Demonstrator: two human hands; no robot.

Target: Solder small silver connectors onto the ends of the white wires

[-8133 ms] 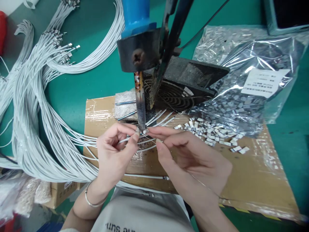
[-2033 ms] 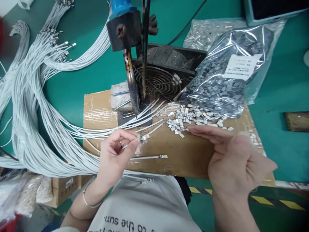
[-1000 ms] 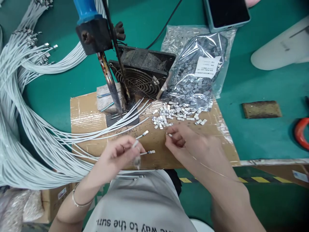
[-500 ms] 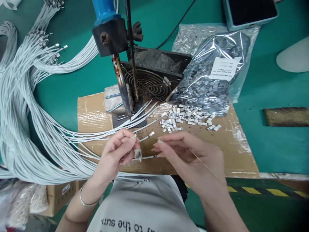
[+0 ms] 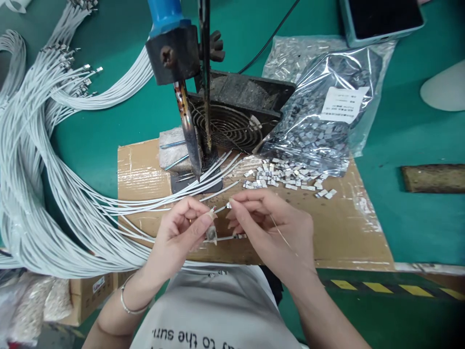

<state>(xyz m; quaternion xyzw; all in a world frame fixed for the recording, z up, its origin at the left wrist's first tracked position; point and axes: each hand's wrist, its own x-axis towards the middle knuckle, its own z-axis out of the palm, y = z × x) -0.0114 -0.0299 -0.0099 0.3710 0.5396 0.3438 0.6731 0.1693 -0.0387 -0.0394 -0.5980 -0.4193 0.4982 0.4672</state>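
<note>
My left hand (image 5: pixel 185 225) is closed in a pinch, a short white cable end (image 5: pixel 214 209) showing at the thumb and fingertip. A greyish wrapped piece (image 5: pixel 211 234) sits at its lower fingers. Close by on the right, my right hand (image 5: pixel 272 228) pinches a small silver metal connector (image 5: pixel 228 205) at the tip of another white cable. A thin wire (image 5: pixel 281 234), like solder, trails across the back of that hand. Below the fingers lies one more cable with a metal connector (image 5: pixel 240 236). Both hands hover over the cardboard sheet (image 5: pixel 348 232).
A soldering iron (image 5: pixel 189 131) points down in its stand, before a black fan (image 5: pixel 232 121). Loose connectors (image 5: pixel 286 174) lie beside a plastic bag (image 5: pixel 327 116) full of them. White cables (image 5: pixel 72 203) bundle at left. A phone (image 5: pixel 381 19) and a wooden strip (image 5: pixel 432 178) lie right.
My right hand has moved left and up, and its fingertips now close on the connector. My left hand has shifted slightly right and down. The view has drifted a little.
</note>
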